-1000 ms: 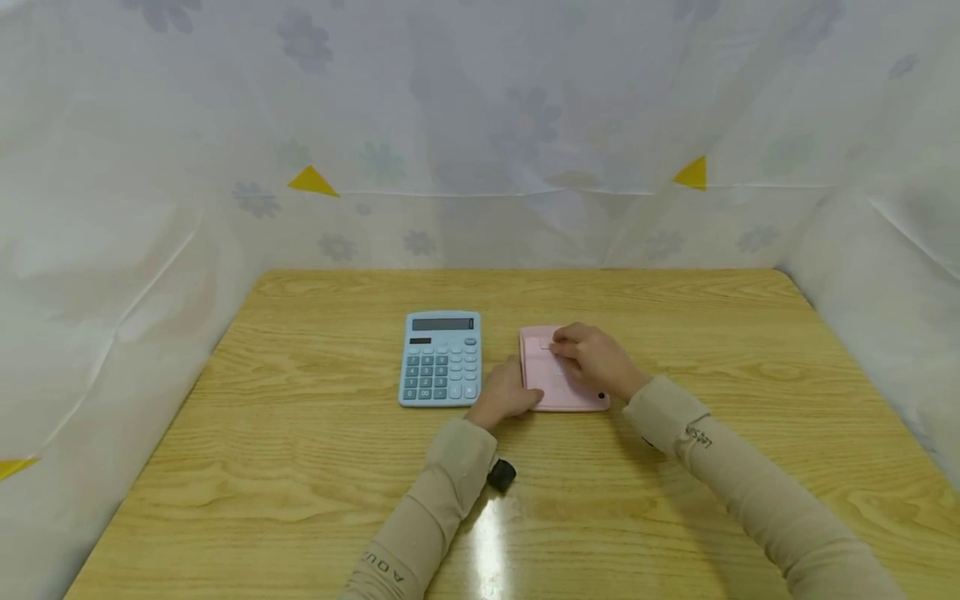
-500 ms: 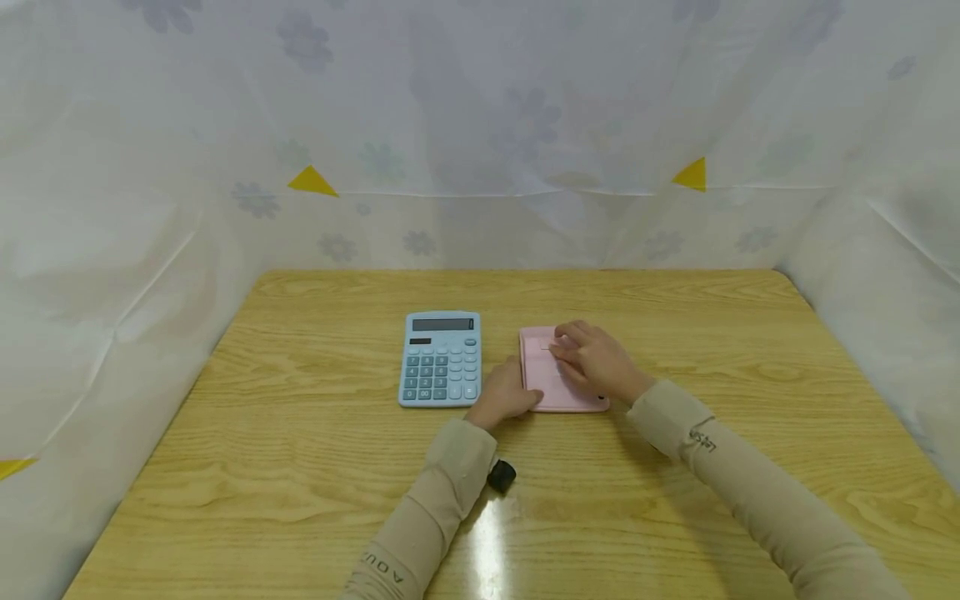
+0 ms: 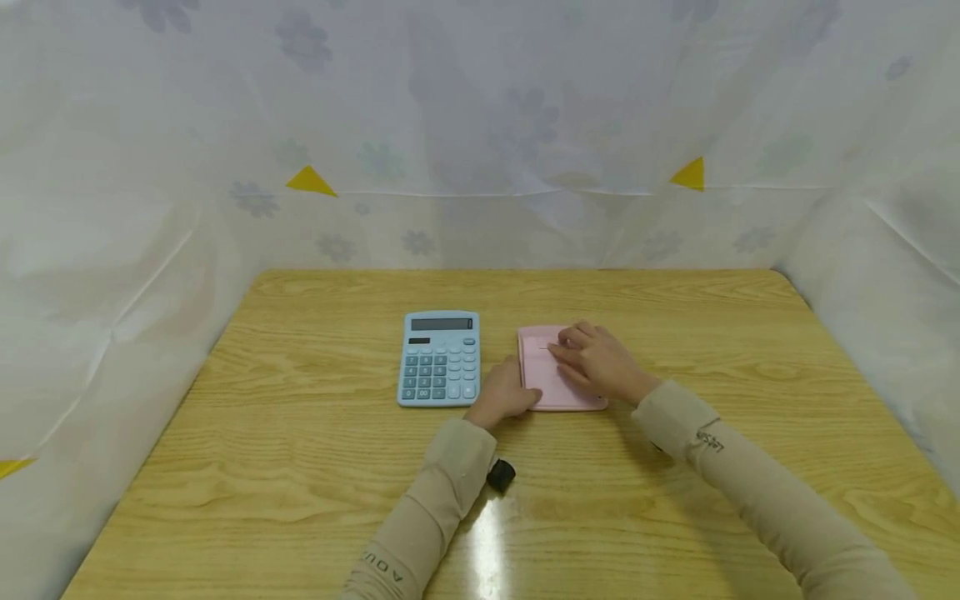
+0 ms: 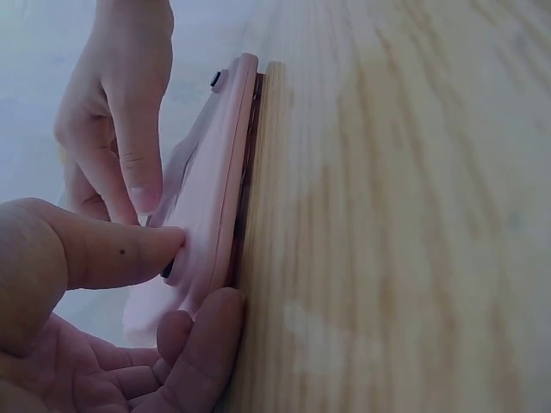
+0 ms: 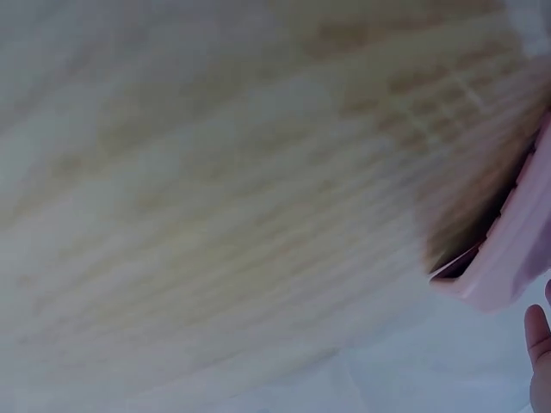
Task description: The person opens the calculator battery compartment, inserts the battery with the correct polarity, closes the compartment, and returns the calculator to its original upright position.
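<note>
A pink calculator (image 3: 543, 377) lies face down on the wooden table, its plain back upward. My left hand (image 3: 501, 395) grips its left edge; in the left wrist view the thumb (image 4: 120, 254) presses on the back while fingers curl at the side. Over the upper part of the back, my right hand (image 3: 606, 367) touches the surface by a thin cover line, fingers extended and slightly bent. In the right wrist view only a corner of the pink calculator (image 5: 504, 271) and some fingertips (image 5: 537, 331) show. A light-blue calculator (image 3: 439, 358) lies face up to the left.
The wood-grain table (image 3: 300, 500) stretches around both calculators. Pale flowered sheeting (image 3: 480, 125) hangs behind it and at the sides, with yellow triangles (image 3: 311, 181) on it. A small black object (image 3: 501, 475) sits at my left cuff.
My right hand has shifted slightly rightward on the pink calculator's back, and its fingers have spread a little. The left hand stays in place, and both calculators lie where they were.
</note>
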Tool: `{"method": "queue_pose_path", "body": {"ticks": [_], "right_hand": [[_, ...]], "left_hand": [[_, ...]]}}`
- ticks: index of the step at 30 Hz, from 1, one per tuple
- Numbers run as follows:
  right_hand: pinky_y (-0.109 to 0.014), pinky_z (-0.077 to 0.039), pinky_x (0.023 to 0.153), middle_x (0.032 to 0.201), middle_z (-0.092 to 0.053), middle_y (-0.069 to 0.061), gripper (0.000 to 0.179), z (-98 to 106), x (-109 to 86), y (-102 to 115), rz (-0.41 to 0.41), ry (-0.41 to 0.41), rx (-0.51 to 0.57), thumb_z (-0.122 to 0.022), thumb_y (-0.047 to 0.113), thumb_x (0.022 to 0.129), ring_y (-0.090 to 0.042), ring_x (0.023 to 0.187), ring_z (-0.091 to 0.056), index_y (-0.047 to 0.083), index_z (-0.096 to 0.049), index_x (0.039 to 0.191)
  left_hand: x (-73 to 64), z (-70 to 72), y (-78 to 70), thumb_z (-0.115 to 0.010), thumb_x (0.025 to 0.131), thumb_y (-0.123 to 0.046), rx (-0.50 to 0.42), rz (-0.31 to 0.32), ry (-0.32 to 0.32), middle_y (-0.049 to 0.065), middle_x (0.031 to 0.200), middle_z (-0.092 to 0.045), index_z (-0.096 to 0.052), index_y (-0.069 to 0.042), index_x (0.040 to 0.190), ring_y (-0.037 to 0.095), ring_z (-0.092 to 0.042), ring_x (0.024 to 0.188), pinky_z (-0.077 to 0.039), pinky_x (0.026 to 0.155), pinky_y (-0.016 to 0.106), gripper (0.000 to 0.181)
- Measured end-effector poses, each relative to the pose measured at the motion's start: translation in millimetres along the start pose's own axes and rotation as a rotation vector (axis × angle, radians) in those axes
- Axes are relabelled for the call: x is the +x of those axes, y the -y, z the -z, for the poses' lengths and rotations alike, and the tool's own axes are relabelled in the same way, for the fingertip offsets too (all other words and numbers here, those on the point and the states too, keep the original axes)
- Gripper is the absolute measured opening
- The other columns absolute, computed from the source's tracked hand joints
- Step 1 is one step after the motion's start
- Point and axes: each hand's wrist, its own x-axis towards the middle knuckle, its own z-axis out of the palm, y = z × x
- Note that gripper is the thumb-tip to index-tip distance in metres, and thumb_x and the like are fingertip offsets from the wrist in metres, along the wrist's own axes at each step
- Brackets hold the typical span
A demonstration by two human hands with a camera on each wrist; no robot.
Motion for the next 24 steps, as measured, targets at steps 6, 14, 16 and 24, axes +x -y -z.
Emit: {"method": "queue_pose_path", "body": {"ticks": [6, 14, 16, 24], "right_hand": [[-0.044, -0.042, 0.078, 0.097, -0.059, -0.012, 0.025, 3.0, -2.3, -0.6, 0.02, -0.069, 0.02, -0.068, 0.012, 0.078, -0.028, 0.092, -0.051, 0.002, -0.069, 0.1], [-0.039, -0.043, 0.069, 0.093, -0.054, -0.011, 0.023, 2.3, -5.1, -2.4, -0.006, -0.109, 0.018, -0.071, 0.012, 0.076, -0.025, 0.083, -0.048, 0.004, -0.071, 0.098], [-0.039, -0.043, 0.069, 0.093, -0.054, -0.011, 0.022, 2.2, -5.2, -1.8, -0.017, -0.104, 0.018, -0.071, 0.011, 0.076, -0.025, 0.082, -0.048, 0.005, -0.071, 0.097], [-0.037, -0.042, 0.066, 0.088, -0.053, -0.01, 0.019, -2.0, -7.7, 4.3, -0.012, -0.108, 0.05, -0.07, 0.008, 0.076, -0.024, 0.079, -0.047, 0.003, -0.072, 0.094]], "left_hand": [[0.2, 1.3, -2.6, -0.067, 0.078, -0.013, -0.011, -0.009, -0.011, 0.008, 0.072, -0.054, -0.048, 0.007, 0.109, 0.014, -0.054, 0.046, -0.043, 0.043, 0.025, 0.042], [1.0, 3.9, -4.9, -0.067, 0.077, -0.014, 0.011, -0.027, -0.027, 0.009, 0.074, -0.054, -0.048, 0.007, 0.108, 0.014, -0.053, 0.048, -0.043, 0.045, 0.025, 0.042], [0.8, 3.9, -4.8, -0.068, 0.077, -0.014, 0.008, -0.031, -0.028, 0.009, 0.074, -0.054, -0.048, 0.007, 0.108, 0.015, -0.053, 0.049, -0.043, 0.045, 0.025, 0.042], [-2.6, -0.1, 0.8, -0.069, 0.076, -0.013, -0.009, -0.043, -0.016, 0.008, 0.073, -0.052, -0.049, 0.005, 0.103, 0.016, -0.051, 0.052, -0.043, 0.046, 0.026, 0.038]]}}
